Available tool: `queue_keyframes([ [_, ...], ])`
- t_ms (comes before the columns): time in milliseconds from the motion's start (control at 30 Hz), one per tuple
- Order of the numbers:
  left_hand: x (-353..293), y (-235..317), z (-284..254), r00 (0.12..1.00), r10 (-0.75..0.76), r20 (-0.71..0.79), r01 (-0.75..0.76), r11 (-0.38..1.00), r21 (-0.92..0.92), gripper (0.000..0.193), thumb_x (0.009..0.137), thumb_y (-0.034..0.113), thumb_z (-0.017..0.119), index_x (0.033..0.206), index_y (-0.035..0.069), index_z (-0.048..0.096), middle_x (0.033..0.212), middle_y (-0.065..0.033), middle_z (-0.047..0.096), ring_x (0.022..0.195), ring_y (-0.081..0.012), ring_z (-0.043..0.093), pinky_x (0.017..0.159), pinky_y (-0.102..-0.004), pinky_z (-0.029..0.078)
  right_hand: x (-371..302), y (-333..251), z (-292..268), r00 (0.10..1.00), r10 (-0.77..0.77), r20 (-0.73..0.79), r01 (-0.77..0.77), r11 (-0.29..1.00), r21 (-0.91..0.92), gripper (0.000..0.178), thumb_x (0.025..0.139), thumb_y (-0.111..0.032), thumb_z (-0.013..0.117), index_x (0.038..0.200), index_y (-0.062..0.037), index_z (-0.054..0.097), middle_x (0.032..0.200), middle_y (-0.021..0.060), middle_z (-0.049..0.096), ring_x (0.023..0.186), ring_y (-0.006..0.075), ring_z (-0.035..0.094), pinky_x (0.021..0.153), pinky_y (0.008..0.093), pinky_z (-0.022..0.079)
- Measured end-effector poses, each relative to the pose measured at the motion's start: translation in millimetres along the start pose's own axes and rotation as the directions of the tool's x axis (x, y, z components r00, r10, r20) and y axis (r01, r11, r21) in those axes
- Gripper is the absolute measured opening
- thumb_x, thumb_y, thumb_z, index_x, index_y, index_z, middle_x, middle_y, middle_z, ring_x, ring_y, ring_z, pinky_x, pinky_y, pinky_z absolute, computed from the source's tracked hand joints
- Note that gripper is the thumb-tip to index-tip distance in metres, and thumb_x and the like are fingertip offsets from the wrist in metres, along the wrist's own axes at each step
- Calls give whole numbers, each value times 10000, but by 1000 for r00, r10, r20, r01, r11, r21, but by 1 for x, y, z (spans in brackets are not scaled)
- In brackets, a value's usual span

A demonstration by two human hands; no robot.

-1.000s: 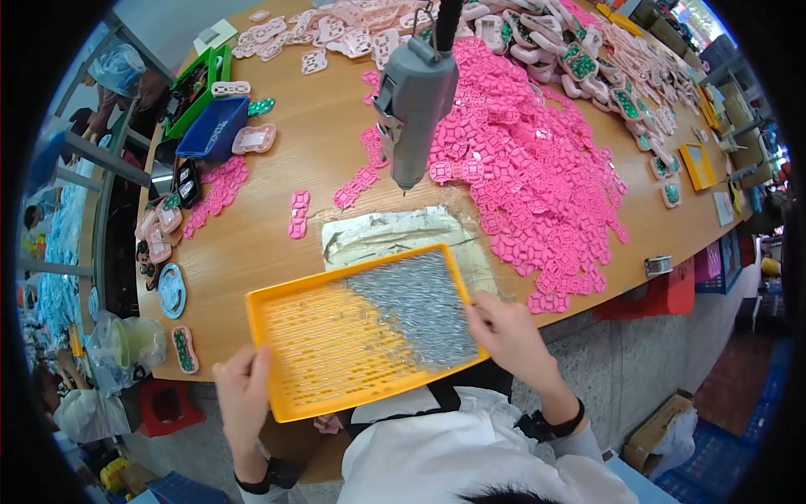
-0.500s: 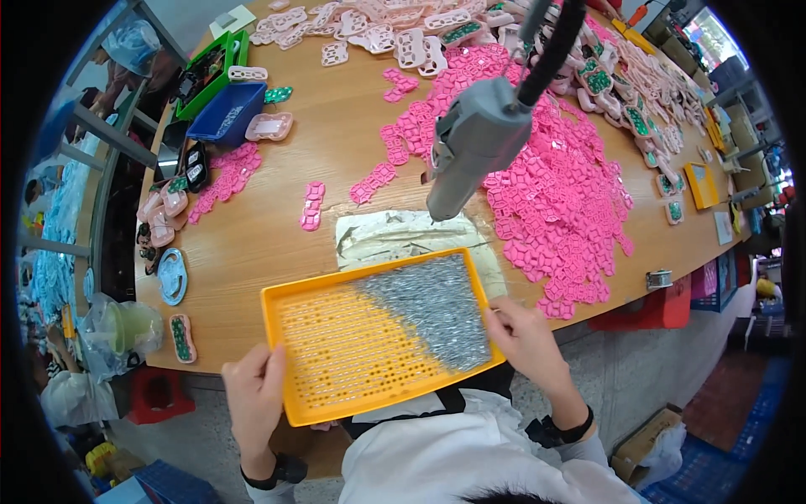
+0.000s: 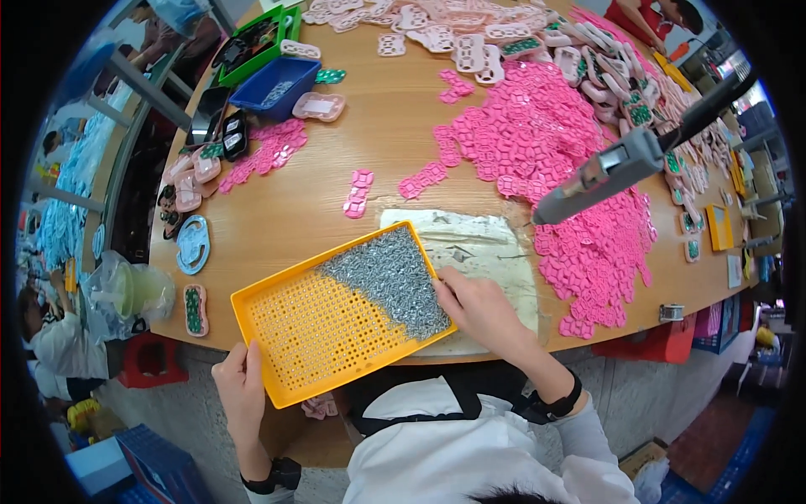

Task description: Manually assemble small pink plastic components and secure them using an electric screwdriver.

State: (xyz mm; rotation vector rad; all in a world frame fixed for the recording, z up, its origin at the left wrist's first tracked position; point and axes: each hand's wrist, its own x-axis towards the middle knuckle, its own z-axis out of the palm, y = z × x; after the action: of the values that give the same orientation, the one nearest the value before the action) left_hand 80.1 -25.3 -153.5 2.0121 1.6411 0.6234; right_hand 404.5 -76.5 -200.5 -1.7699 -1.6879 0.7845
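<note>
A yellow perforated tray (image 3: pixel 306 340) is held between my two hands over the table's near edge, turned so its right end lies farther away. Small silvery screws or pins (image 3: pixel 390 281) are heaped in its right end, while the left part shows bare holes. My left hand (image 3: pixel 241 391) grips the lower-left side, thumb on the rim. At the right side, my right hand (image 3: pixel 480 311) is closed on the rim, its fingertips partly hidden. A worn whitish pad (image 3: pixel 495 252) lies beneath and beyond the tray. To its right hangs a grey powered screwdriver (image 3: pixel 600 176) on a dark cable.
Bright pink plastic pieces (image 3: pixel 588 235) are piled at the right. Pale pink shells (image 3: pixel 470 52) lie at the back. A blue bin (image 3: pixel 252 92) and a green tray (image 3: pixel 277 29) stand at the far left. A green-and-pink part (image 3: pixel 196 311) lies near the left edge.
The tray, still in both hands, has moved left and turned, its right end swinging farther away. The screwdriver now hangs farther right, uncovering more of the pad. The whole view has shifted.
</note>
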Motion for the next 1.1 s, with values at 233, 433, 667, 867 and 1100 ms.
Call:
queue_keyframes([
  [233, -14, -19, -7, 996, -82, -40, 81, 997, -20, 324, 925, 93, 533, 656, -42, 413, 503, -150, 346, 420, -121, 310, 422, -324, 266, 70, -36, 1, 990, -139, -36, 131, 976, -176, 336, 944, -306, 506, 1192, -81, 537, 1227, 239, 502, 1200, 374, 446, 930, 511, 398],
  [433, -25, -36, -28, 986, -146, -76, 145, 989, -14, 346, 922, 83, 536, 636, -28, 376, 496, -103, 293, 453, -81, 270, 421, -324, 228, 121, 0, 38, 945, -256, 203, 322, 833, -450, 469, 965, -447, 375, 1384, -246, 441, 1519, 135, 224, 1412, 342, 144, 1089, 627, 80],
  [667, -24, -64, -30, 970, -197, -142, 192, 980, -46, 340, 924, 71, 527, 636, -29, 376, 491, -83, 293, 472, -59, 256, 419, -322, 210, 118, 16, 38, 984, -174, 40, 165, 803, -573, 517, 966, -511, 306, 1390, -243, 431, 1516, 134, 243, 1421, 326, 142, 1086, 640, 76],
  [867, -11, -61, -16, 966, -210, -149, 187, 970, -153, 347, 929, 76, 526, 645, -26, 355, 504, -25, 295, 508, -42, 258, 429, -301, 199, 163, 14, 32, 951, -294, 101, 309, 929, -204, 484, 983, -370, 379, 1412, -144, 390, 1517, 175, 221, 1416, 317, 172, 1136, 480, 135],
  [1100, -20, -56, 0, 878, -427, -217, 316, 857, -407, 302, 942, 103, 516, 673, -27, 472, 531, 10, 431, 434, -42, 364, 382, -239, 268, 138, -33, -4, 935, -320, -155, 350, 904, 244, 426, 957, -222, 483, 1338, -38, 442, 1411, 236, 376, 1310, 358, 371, 1074, 405, 301],
])
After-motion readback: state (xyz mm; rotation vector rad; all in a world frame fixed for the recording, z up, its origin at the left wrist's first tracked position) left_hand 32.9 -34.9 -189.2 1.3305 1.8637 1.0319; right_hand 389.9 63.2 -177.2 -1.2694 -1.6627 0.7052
